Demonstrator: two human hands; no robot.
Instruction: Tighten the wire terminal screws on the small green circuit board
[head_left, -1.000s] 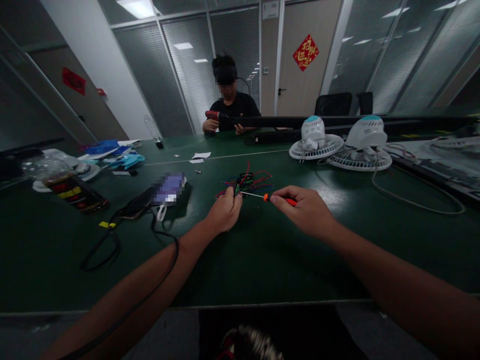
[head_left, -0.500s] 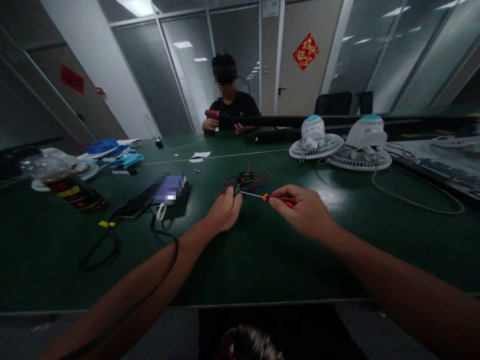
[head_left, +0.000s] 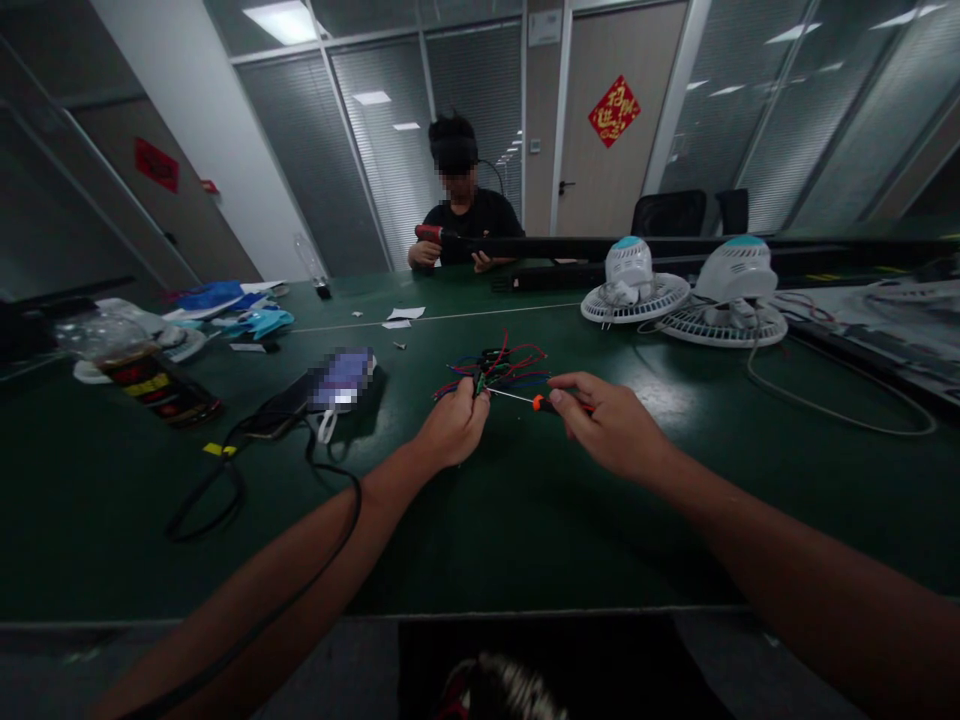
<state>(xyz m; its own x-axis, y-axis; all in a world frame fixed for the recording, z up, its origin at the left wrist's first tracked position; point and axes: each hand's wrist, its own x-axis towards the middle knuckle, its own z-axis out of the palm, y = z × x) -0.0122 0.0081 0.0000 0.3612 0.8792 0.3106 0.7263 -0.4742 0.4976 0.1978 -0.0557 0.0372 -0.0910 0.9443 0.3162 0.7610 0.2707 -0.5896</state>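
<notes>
Between the thumb and fingers of my left hand (head_left: 454, 425) is a small green circuit board (head_left: 481, 383), partly hidden by the fingertips. Red, blue and black wires (head_left: 517, 362) spread out around it above the table. My right hand (head_left: 611, 420) is closed round the orange and black handle of a screwdriver (head_left: 539, 403). Its thin metal shaft points left, with the tip at the edge of the board; whether it sits in a screw is too small to tell.
A phone (head_left: 341, 380) with a black cable lies left of my hands, near a tilted bottle (head_left: 161, 385). Two white fan heads (head_left: 628, 268) stand at the right. Paper scraps (head_left: 405, 314) lie farther back. Across the green table (head_left: 525, 540), a person (head_left: 472, 215) holds a red power drill.
The view has shifted slightly. My right fingers have changed their grip on the screwdriver handle, the index finger lifting a little. My left hand keeps its hold on the circuit board.
</notes>
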